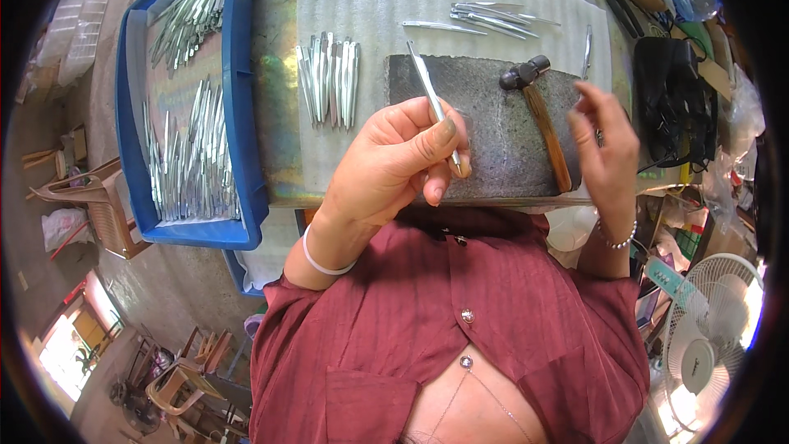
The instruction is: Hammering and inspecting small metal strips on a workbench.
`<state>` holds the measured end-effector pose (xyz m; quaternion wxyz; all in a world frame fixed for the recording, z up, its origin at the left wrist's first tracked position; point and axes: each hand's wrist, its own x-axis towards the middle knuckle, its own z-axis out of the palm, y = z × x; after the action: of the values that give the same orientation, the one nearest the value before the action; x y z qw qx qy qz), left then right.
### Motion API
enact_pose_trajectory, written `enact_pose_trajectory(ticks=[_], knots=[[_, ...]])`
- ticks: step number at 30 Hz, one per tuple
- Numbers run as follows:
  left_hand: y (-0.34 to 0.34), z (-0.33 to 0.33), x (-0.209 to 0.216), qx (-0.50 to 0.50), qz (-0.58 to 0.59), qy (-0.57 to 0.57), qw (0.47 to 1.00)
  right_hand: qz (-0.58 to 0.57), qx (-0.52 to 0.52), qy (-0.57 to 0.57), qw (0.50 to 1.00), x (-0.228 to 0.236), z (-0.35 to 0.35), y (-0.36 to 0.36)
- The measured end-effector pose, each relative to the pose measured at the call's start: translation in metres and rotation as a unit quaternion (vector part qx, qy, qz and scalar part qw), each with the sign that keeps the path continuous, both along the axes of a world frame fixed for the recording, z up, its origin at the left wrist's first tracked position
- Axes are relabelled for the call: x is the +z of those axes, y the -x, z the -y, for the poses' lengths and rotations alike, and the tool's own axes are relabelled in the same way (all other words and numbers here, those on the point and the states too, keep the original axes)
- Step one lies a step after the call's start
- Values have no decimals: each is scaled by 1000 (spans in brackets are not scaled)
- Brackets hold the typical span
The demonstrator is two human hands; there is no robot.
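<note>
My left hand [403,148] is closed, pinching a slim silver metal piece [424,74] between thumb and fingers. The piece tilts up to the left, over the left part of a dark stone block [485,144]. On the block's right side rests a hammer [544,127] with a black head and wooden handle. My right hand [608,144] is just right of the hammer handle, its thumb and forefinger apart, and I see nothing held in it. Beyond it, a single similar piece [587,51] lies near the mat's right edge.
A white foam mat [370,0] lies under the block. On it are a neat row of metal pieces [329,82] and a loose pile [493,18]. A blue tray [246,99] at left holds many more pieces. A black bag [674,99] sits at right, a white fan [707,345] below.
</note>
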<state>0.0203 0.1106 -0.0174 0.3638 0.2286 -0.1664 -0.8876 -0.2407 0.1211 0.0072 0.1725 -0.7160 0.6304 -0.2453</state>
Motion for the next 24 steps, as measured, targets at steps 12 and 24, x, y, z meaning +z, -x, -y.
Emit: enact_pose_trajectory(ticks=[12, 24], knots=[[2, 3, 6, -9, 93, 40, 995, -133, -151, -32, 979, -59, 114, 108], [11, -11, 23, 1, 293, 165, 942, -163, -133, -69, 975, -92, 153, 118]])
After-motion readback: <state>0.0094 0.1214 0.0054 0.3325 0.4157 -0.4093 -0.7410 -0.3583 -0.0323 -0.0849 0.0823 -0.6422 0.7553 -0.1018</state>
